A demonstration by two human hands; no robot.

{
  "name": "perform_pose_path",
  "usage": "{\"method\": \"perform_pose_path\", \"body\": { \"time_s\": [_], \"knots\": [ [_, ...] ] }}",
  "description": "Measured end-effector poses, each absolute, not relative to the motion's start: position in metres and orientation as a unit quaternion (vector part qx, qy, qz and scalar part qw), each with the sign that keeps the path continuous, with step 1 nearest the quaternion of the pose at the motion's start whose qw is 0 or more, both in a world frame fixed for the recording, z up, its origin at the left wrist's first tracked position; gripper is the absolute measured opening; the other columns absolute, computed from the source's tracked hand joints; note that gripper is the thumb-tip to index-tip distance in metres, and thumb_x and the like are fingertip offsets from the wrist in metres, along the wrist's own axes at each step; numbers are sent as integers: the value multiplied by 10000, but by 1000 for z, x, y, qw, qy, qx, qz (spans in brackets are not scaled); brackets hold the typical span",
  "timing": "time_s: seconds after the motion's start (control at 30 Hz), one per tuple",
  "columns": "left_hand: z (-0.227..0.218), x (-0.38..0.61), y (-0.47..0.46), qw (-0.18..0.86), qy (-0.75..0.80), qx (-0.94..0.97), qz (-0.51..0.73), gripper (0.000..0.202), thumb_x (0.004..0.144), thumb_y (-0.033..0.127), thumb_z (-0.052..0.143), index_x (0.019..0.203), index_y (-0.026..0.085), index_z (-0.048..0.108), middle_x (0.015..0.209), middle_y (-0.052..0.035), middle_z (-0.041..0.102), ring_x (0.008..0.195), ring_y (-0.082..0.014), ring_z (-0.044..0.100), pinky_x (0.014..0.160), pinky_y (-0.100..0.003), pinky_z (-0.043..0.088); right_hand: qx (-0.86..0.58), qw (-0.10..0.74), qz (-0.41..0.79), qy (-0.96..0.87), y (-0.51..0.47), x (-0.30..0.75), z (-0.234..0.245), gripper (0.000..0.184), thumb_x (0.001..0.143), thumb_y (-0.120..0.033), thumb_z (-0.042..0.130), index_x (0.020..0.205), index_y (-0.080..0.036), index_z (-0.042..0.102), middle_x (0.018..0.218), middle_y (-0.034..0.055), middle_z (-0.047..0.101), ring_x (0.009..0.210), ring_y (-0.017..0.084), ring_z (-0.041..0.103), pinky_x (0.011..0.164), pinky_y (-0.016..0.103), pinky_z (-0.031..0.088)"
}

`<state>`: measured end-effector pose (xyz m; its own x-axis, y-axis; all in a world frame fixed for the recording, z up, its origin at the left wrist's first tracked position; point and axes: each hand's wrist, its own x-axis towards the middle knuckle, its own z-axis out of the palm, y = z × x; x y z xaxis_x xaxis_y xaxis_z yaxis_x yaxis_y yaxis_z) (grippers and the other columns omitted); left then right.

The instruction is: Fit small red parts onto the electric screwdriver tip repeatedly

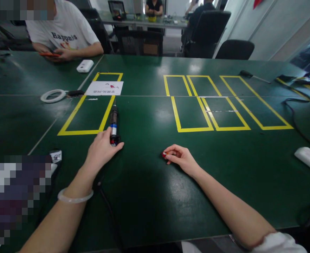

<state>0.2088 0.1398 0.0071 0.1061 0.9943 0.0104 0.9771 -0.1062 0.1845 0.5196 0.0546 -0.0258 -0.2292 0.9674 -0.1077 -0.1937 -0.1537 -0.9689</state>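
Observation:
A black and blue electric screwdriver (114,123) lies on the green table (149,182), tip pointing away, along the edge of a yellow taped box (88,112). My left hand (102,149) rests on the table with its fingers against the tool's near end, curled but not wrapped round it. My right hand (180,158) lies on the table further right, fingers pinched on a small red and white object (165,154) too small to name. A pale bangle (74,197) sits on my left wrist.
A white paper sheet (104,88), a roll of tape (52,95) and a white case (85,65) lie at the far left. Several yellow taped boxes (218,102) mark the right. Cables (294,112) and a white device (309,160) sit at the right edge. A person in a white shirt (62,31) sits opposite.

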Motion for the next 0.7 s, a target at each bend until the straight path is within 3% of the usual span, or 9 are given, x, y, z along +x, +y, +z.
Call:
{"method": "perform_pose_path", "body": {
  "time_s": [0.2, 0.4, 0.7],
  "knots": [
    [8, 276, 107, 82, 582, 804, 96, 789, 818, 506, 588, 1469, 147, 321, 1391, -197, 493, 1214, -354, 525, 966, -451, 454, -462, 451, 564, -514, 54, 524, -31, 258, 778, -328, 753, 967, -173, 670, 847, 20, 669, 654, 100, 597, 582, 228, 518],
    [5, 321, 81, 79, 536, 836, 88, 786, 838, 507, 583, 1467, 104, 340, 1437, -189, 478, 1210, -332, 537, 996, -439, 449, -472, 465, 462, -590, 54, 525, -32, 203, 822, -314, 703, 971, -186, 649, 905, 40, 644, 780, 139, 624, 654, 251, 520],
    [-3, 330, 68, 102, 495, 855, 116, 816, 848, 572, 543, 1482, 109, 321, 1466, -188, 425, 1230, -324, 519, 985, -434, 472, -483, 420, 378, -669, 51, 521, -29, 126, 831, -172, 671, 927, -192, 593, 844, 12, 608, 733, 141, 575, 691, 279, 492]
  ]
}}
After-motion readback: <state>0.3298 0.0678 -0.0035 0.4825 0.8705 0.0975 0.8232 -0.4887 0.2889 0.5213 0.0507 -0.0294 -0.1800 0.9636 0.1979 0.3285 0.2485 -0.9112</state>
